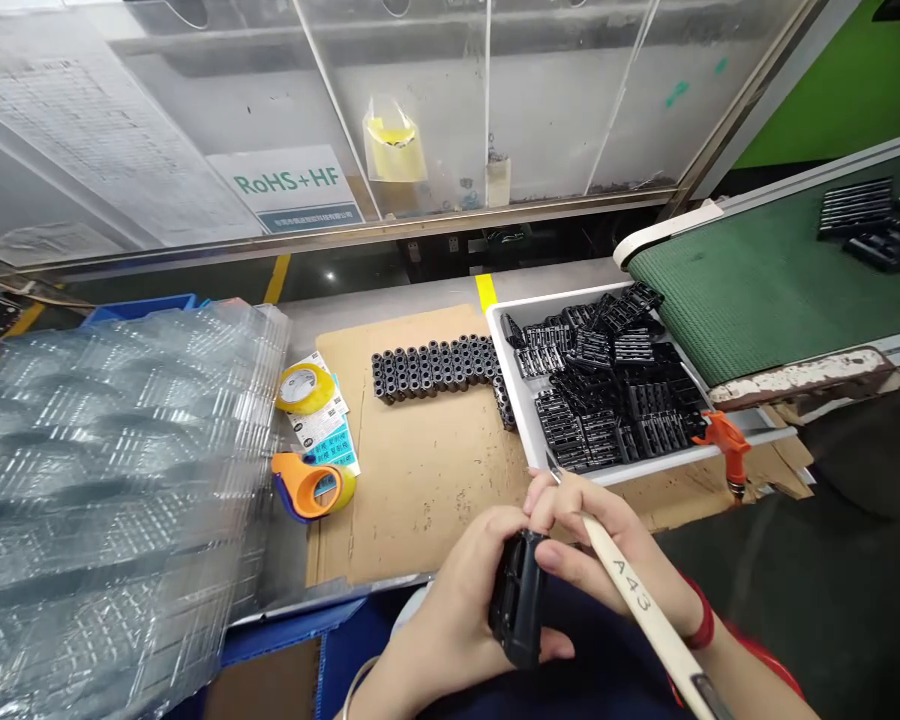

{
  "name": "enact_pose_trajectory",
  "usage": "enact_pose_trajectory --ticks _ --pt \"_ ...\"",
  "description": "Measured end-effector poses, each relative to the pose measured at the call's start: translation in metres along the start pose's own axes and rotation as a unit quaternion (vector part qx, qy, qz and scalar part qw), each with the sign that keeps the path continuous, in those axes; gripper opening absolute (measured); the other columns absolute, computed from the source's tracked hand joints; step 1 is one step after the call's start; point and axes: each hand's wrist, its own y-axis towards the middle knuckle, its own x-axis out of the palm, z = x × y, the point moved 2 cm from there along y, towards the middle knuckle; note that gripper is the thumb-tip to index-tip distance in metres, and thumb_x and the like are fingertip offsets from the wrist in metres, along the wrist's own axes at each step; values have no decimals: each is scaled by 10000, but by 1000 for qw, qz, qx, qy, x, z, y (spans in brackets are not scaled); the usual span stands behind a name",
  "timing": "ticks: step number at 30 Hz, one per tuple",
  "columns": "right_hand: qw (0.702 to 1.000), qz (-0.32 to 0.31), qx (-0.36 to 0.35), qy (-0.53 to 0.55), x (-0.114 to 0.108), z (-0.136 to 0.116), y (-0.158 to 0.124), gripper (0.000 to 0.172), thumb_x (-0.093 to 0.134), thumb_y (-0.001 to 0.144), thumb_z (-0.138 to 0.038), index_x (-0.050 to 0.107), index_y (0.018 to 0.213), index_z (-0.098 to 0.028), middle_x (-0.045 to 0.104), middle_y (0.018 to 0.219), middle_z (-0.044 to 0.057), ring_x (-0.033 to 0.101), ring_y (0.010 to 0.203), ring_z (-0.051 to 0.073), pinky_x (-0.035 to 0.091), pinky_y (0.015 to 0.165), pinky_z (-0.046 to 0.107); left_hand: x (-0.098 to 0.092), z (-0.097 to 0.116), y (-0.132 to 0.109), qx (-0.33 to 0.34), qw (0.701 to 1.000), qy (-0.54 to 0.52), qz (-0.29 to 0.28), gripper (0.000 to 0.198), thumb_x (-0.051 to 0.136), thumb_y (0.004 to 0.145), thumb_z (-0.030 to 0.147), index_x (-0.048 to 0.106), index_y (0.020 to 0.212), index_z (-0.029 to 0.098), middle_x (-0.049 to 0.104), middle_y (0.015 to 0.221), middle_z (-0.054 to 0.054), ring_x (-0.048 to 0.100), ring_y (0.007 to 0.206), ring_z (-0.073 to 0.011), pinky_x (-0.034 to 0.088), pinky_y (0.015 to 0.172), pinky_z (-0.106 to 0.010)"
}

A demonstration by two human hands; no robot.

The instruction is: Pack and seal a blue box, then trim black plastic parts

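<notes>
Near the front edge of the table, my left hand (461, 605) is wrapped around a black moulded plastic part (521, 600), which stands tilted in the grip. My right hand (607, 530) holds a knife with a cream-coloured handle (634, 595) marked "A43"; a short metal tip shows by the fingers. The right fingertips meet the top end of the black part, and the exact contact there is partly hidden. Beyond the hands, a white tray (510, 400) is heaped with similar black parts (600, 350). Rows of black parts (435, 368) stand on a cardboard sheet (412, 530).
Stacked clear plastic trays (120, 480) fill the left side. Yellow tape (305, 388) and an orange tape dispenser (300, 485) lie by paper labels (337, 445). An orange-handled tool (727, 445) rests at the tray's corner. Right of it runs a green conveyor (765, 270) carrying black parts.
</notes>
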Motion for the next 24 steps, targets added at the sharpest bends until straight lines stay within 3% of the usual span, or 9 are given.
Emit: enact_pose_trajectory --ticks 4,8,11,13,15,20,24 --pt "999 25 22 43 2 7 -1 383 656 939 -263 343 722 -230 505 726 -46 440 685 135 400 670 275 5 -4 0 -12 1000 22 -14 927 914 647 319 332 1367 373 569 1327 -47 596 1201 -249 516 1007 -372" --pt "995 100 9 21 3 11 -2 315 648 956 -339 412 772 -243 560 741 -45 498 703 138 424 676 268 7 -5 0 8 994 92 61 881 871 640 173 367 1344 333 589 1236 -55 623 1129 -247 554 936 -359" --pt "985 172 -34 -2 3 11 -4 235 492 1022 -463 510 894 -267 676 834 -22 603 861 169 432 945 336 7 -2 -1 27 985 124 119 769 789 673 188 413 1336 294 611 1195 -59 640 1098 -247 546 962 -380" --pt "980 191 -54 9 2 10 -5 349 340 1060 -492 592 958 -273 694 827 -21 637 874 172 319 1124 382 7 1 -2 40 983 117 136 714 719 682 156 434 1325 276 621 1194 -58 645 1107 -233 540 975 -353" --pt "978 200 -61 19 2 8 -8 417 316 1071 -462 673 970 -271 662 776 -31 629 777 150 286 1171 369 8 4 -3 47 982 103 151 676 654 673 106 454 1298 264 624 1183 -52 649 1104 -209 546 955 -305" --pt "983 173 -21 49 10 4 -18 171 543 1015 -302 706 1066 -297 635 763 -43 597 721 118 405 1123 340 7 10 -3 60 980 79 173 656 640 645 108 462 1260 250 623 1124 -44 662 1034 -190 561 920 -293" --pt "982 139 6 130 19 1 -22 66 597 988 -287 653 1020 -304 657 761 -42 625 735 129 542 950 350 6 15 -1 64 983 56 162 656 674 650 143 467 1263 253 649 1065 -26 675 938 -171 575 849 -274"
